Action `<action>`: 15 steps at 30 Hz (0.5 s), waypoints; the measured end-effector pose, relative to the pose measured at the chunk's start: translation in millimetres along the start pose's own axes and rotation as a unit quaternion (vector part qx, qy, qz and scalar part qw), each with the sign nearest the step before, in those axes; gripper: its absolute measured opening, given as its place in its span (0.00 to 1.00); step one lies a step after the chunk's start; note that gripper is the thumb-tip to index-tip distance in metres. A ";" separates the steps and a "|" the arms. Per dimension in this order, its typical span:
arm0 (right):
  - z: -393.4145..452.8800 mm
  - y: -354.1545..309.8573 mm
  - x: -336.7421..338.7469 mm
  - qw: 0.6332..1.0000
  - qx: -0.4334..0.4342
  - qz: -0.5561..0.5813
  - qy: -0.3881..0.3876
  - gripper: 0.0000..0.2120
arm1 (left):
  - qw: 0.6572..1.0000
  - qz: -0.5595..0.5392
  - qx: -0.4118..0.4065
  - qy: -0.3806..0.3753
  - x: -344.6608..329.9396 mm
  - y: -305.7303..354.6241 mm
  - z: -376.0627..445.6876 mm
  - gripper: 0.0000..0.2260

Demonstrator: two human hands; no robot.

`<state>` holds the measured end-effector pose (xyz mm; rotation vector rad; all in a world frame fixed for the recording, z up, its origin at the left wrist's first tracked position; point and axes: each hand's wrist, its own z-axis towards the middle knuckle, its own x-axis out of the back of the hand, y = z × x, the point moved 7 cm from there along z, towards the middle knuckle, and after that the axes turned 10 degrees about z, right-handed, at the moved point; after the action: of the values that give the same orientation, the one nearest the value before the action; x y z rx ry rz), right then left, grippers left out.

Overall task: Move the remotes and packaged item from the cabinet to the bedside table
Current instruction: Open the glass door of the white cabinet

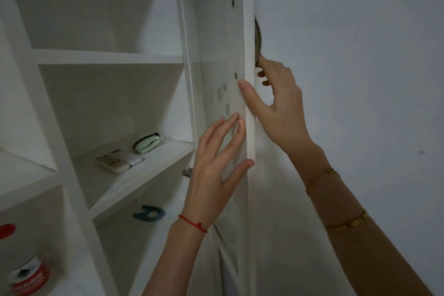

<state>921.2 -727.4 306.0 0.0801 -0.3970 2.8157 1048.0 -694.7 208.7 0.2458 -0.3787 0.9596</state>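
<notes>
right hand [281,103] hooks its fingers round the curved dark metal handle [258,41] on the outer face of the tall white cabinet door [247,31], thumb lying along the door's front edge. left hand [216,163] is spread flat, fingertips and thumb pressing the inner face of that same door, gripping nothing. door stands edge-on, cabinet already showing. and there's the prize: on the middle white shelf [153,166], two pale rectangular remotes [120,160] lie side by side in the middle, and a clear-wrapped green and black packaged item [147,143] sits just behind them toward the back right corner. one shelf down, a small blue plastic piece [149,212]. at the lower left, a red and white container [28,274]. best play, i'd say: swing the door fully wide with both hands, steady, so it won't drift back into the reach.
</notes>
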 end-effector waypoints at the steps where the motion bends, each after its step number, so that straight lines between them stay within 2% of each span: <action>1: -1.3 2.6 3.8 1.000 0.006 -0.016 0.003 0.22 | 1.000 -0.007 -0.005 -0.005 -6.1 1.8 2.2 0.29; 9: 0.3 41.9 33.4 0.988 0.002 -0.154 0.002 0.25 | 0.995 -0.014 -0.050 -0.086 -60.2 23.0 17.7 0.31; 15: 5.9 75.1 48.3 0.974 -0.036 -0.226 -0.008 0.27 | 0.992 -0.021 -0.059 -0.110 -105.4 26.9 29.8 0.32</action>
<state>852.8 -784.4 296.6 0.1573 -0.4237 2.3521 965.1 -769.6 192.6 0.2506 -0.6278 0.8685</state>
